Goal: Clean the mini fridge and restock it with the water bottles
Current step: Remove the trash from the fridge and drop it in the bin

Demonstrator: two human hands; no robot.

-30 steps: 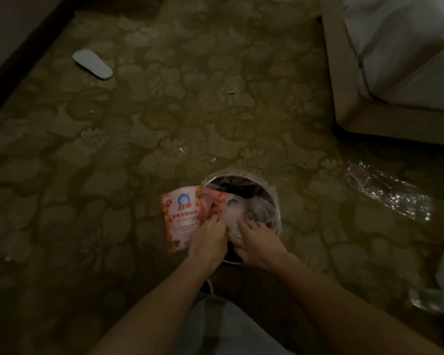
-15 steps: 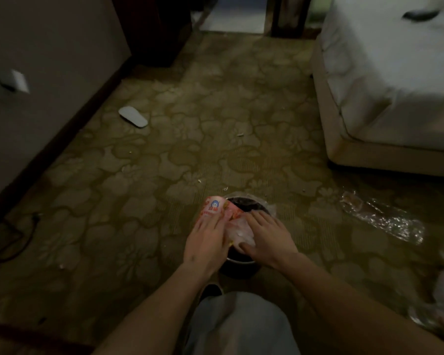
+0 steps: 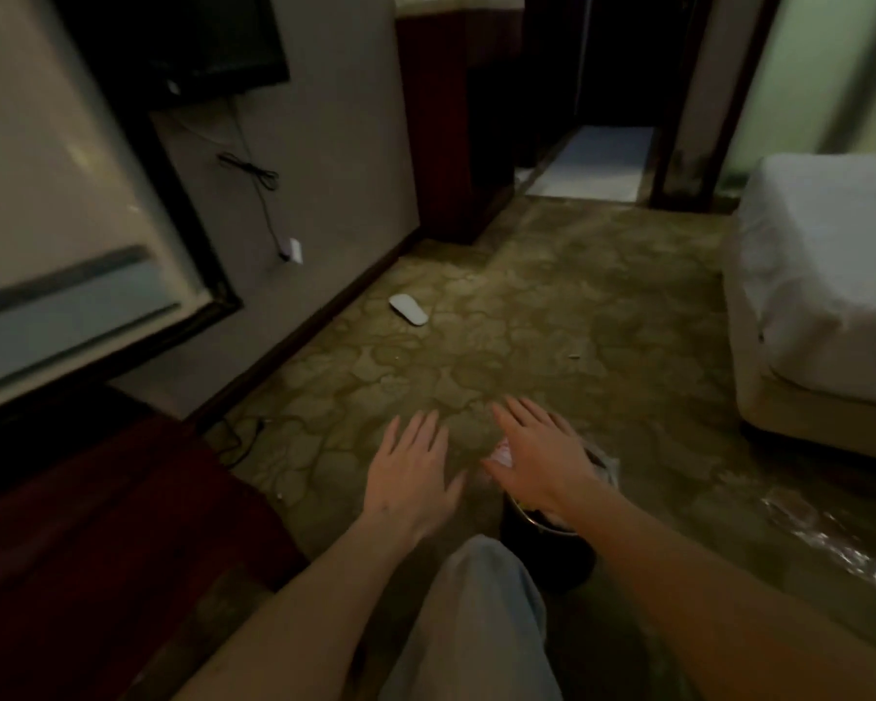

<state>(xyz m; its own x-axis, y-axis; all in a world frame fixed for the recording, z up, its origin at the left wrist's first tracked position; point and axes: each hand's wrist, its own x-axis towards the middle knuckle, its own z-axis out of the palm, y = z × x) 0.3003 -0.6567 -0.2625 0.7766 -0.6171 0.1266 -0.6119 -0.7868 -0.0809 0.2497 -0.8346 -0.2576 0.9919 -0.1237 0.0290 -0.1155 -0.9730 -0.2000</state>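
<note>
- We see no mini fridge we could name with certainty and no water bottles; the nearest thing to the work is a small dark bin on the carpet, low and right of centre, lined with a clear bag whose rim shows at its right side.
- Our right hand hovers flat over the bin, palm down, fingers spread and straight, gripping nothing.
- A bit of reddish-white wrapper peeks out just under the right hand's thumb side; the hand hides most of it.
- Our left hand hangs beside the right, left of the bin and over bare carpet, palm down, fingers apart and empty.
- Both forearms reach in from the bottom edge, with a knee in pale trousers between them, just beside the bin.
- A crumpled clear plastic sheet lies on the carpet to the right, cut off by the frame.
- A white slipper lies well ahead near the wall's skirting.
- A bed with white sheets stands on the right.
- On the left, a dark-framed pale panel is blurred; we cannot tell what it is.
- A cable with a white plug hangs on the wall beneath a dark screen.
</note>
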